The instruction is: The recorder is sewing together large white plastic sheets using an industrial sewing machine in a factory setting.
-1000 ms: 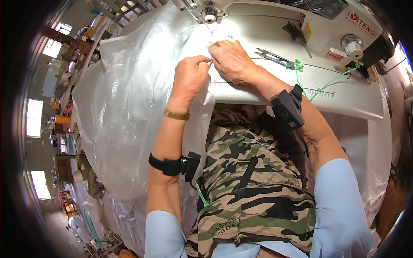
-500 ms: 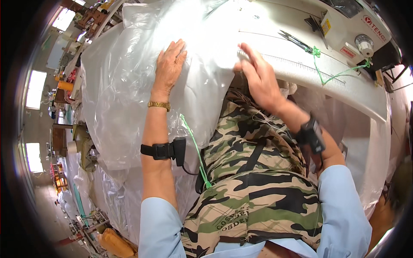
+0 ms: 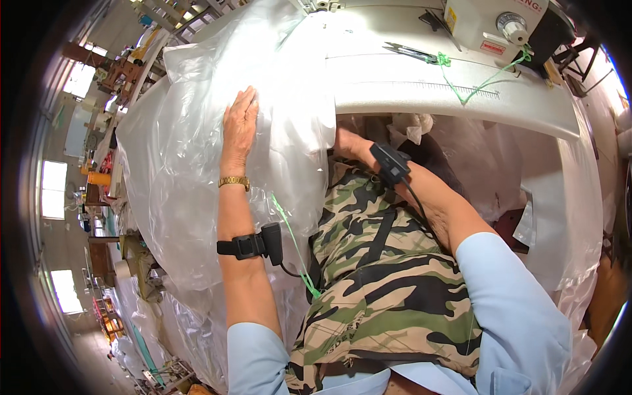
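Note:
A large clear plastic sheet (image 3: 171, 158) drapes over the left part of the white work table (image 3: 388, 99) and hangs down beside my lap. My left hand (image 3: 239, 128) rests flat on it, fingers stretched out and held side by side. At the table's front edge, my right hand (image 3: 349, 142) reaches in behind the sheet's right border. Its fingers are hidden there, so what they touch or hold does not show.
A white sewing machine (image 3: 474, 29) stands at the far right. Snips (image 3: 411, 52) tied to a green string (image 3: 463, 100) lie on the table near a printed ruler scale. More plastic hangs under the table's right side. A camouflage apron (image 3: 395, 283) covers my lap.
My right hand has dropped from above the table edge to behind the plastic's right border. My left hand stays flat on the sheet. The view has shifted, bringing the sewing machine further left and up.

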{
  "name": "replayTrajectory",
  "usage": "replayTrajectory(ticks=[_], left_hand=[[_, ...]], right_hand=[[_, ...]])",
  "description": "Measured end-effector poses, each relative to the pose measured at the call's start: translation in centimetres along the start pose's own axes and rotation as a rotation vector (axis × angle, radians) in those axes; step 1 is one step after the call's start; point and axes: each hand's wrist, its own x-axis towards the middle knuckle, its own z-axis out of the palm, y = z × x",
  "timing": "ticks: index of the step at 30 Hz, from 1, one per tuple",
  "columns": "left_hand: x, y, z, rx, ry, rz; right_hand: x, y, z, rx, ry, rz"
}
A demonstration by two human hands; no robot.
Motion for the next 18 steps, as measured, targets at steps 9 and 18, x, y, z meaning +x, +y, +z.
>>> replayTrajectory(ticks=[9, 18], left_hand=[[0.0, -0.4, -0.1, -0.006, -0.02, 0.007], [0.2, 0.4, -0.6, 0.011, -0.033, 0.008]], right_hand=[[-12.3, -3.7, 3.8, -0.203, -0.786, 0.019], [-11.4, -6.1, 2.7, 0.773, -0.192, 0.189]])
